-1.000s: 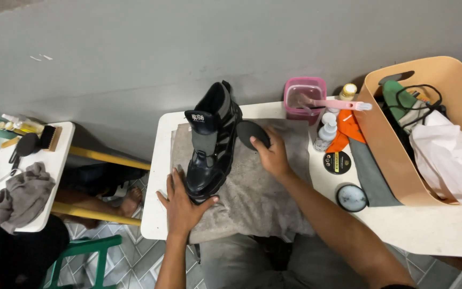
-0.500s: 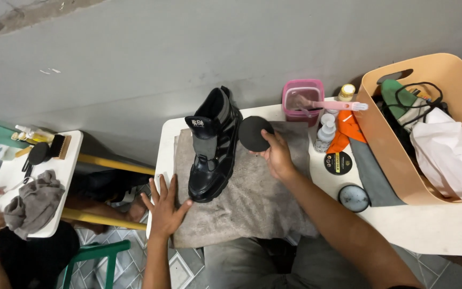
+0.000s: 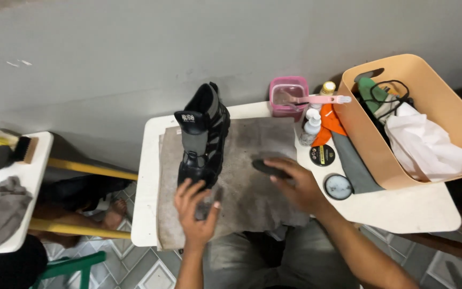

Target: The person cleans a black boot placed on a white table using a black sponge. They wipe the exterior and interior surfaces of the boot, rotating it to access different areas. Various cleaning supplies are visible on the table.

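Two hands at a black boot on a grey cloth.

The black boot (image 3: 203, 140) stands upright on the grey cloth (image 3: 252, 160) spread over the white table (image 3: 402, 206), toward the cloth's left side. The left hand (image 3: 196, 211) lies at the boot's near end, fingers spread and touching its toe. The right hand (image 3: 298, 187) rests on the cloth to the right of the boot, fingers curled over a dark oval brush (image 3: 269, 167), pressing it flat against the cloth. Further right of the boot, off the cloth's edge, sit a pink cup (image 3: 289, 99), a small white bottle (image 3: 311, 124), a round black tin (image 3: 322, 155), a loose round lid (image 3: 338, 187) and a tan basket (image 3: 429, 80) holding white cloth.
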